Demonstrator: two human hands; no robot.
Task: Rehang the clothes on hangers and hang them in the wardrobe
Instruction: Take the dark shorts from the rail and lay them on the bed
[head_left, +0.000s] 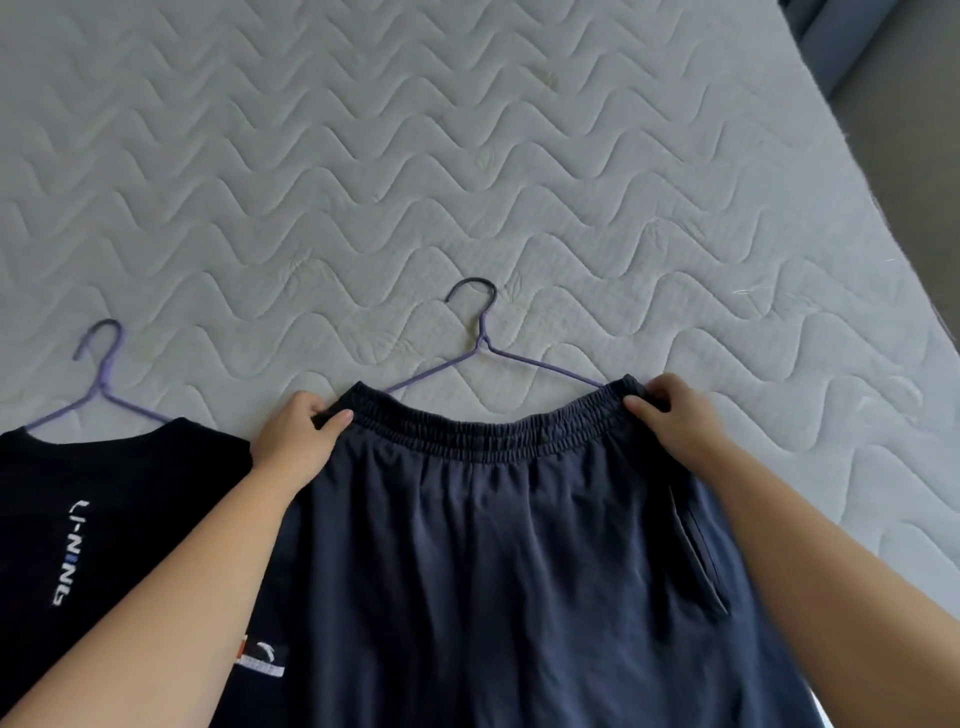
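Dark navy shorts (498, 545) with an elastic waistband lie flat on the quilted mattress (415, 182). A purple wire hanger (485, 340) sits inside the waistband, its hook and both shoulders sticking out above it. My left hand (298, 434) pinches the waistband's left corner. At the right corner, my right hand (675, 418) pinches the waistband where the hanger's arm goes under the cloth. To the left lies a black T-shirt (104, 519) with white lettering, on a second purple hanger (101, 374) whose hook points up the bed.
The mattress's right edge (883, 218) runs diagonally down the right side, with grey floor (914, 130) beyond it. A dark blue piece of furniture (831, 31) stands at the top right corner.
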